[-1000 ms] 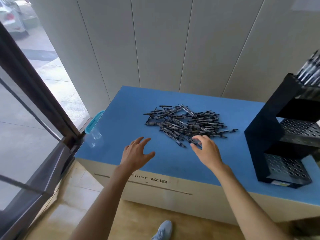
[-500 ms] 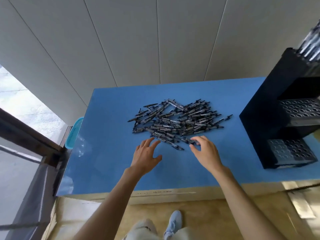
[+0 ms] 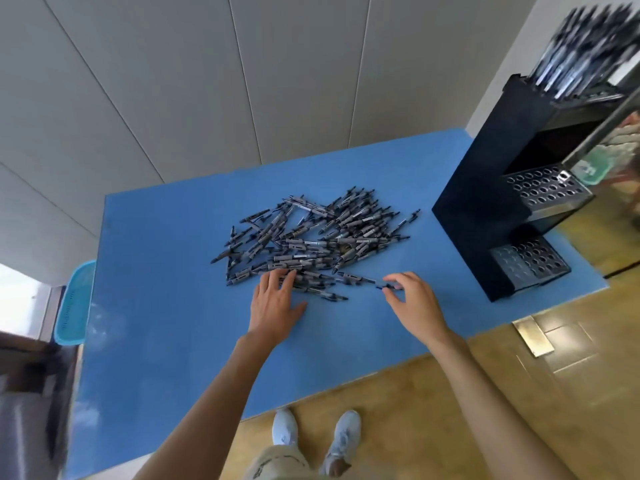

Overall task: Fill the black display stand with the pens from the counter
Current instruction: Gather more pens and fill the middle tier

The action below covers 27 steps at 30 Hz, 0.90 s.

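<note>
Pinching the tip end of a single pen (image 3: pixel 388 286) between thumb and fingers, my right hand (image 3: pixel 414 301) sits just off the near right fringe of the pile; the pen lies flat on the blue counter (image 3: pixel 166 306), and I cannot tell whether it has lifted off the surface; my left hand (image 3: pixel 275 303) lies spread and flat, palm down, its fingertips resting on the pens at the near edge of the heap, thumb out to the right on bare counter; the pile of pens (image 3: pixel 311 240) is a loose tangle of grey and black barrels around the middle of the counter, nearer the far edge than the near one, with a few strays pointing out toward the right; the black display stand (image 3: pixel 485 202) stands upright at the right end of the counter, well apart from the pile, its side wall turned toward the pens; two stepped tiers of round holes face the right edge, both showing holes without pens; the top tier holds a blurred bunch of pens (image 3: pixel 581 46) standing tilted; a light blue basket (image 3: pixel 74 303) hangs just past the left edge of the counter; my two white shoes (image 3: pixel 315 434) show on the yellowish floor (image 3: pixel 485 393) below the near edge; pale wall panels (image 3: pixel 207 81) rise behind the far edge.
</note>
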Tool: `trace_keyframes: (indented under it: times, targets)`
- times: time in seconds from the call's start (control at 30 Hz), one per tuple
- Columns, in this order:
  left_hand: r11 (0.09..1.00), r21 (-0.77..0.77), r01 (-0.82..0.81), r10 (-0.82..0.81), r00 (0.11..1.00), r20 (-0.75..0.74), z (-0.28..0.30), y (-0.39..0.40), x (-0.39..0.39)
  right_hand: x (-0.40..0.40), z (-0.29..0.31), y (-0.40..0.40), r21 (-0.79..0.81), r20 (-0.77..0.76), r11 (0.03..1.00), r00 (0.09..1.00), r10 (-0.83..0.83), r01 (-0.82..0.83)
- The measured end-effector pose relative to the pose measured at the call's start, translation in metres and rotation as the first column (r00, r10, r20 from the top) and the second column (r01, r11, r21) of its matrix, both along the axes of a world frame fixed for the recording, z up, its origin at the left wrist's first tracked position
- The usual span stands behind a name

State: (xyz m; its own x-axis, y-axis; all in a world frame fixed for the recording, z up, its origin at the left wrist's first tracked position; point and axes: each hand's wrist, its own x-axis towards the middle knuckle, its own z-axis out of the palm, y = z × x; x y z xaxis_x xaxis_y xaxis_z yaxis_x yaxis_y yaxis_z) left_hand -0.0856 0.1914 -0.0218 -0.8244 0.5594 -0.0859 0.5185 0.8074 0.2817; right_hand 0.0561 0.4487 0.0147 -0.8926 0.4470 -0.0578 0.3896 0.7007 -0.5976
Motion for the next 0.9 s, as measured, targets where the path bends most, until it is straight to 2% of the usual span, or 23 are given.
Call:
trace_keyframes:
  times: [0.13,0.37,0.47,0.63,0.77,0.9]
  targets:
    - [0.998,0.031,0.059,-0.057,0.996,-0.063,-0.005,0.001,0.004,0.000,0.000,-0.001,-0.008,-0.011,1.000,1.000,-0.010,0.010]
    - [0.990,0.026,0.136,-0.133,0.988,-0.083,-0.004,0.015,0.011,-0.005,0.003,-0.001,-0.015,0.011,1.000,1.000,-0.015,0.016]
    - [0.990,0.023,0.139,-0.137,0.989,-0.051,-0.004,0.018,0.011,-0.006,0.007,0.001,-0.017,0.009,1.000,1.000,-0.025,0.025]
    - [0.981,-0.065,0.184,-0.181,0.982,0.046,0.005,0.025,0.007,-0.010,0.009,0.007,-0.026,0.019,0.999,0.999,-0.026,0.026]
    - [0.974,-0.087,0.210,-0.204,0.977,0.067,0.005,0.031,0.002,-0.015,0.010,0.010,-0.025,0.001,1.000,1.000,-0.015,0.015]
    - [0.966,-0.095,0.239,-0.238,0.971,0.019,0.002,0.034,-0.002,-0.019,0.015,0.014,-0.001,0.007,1.000,1.000,-0.002,0.002]
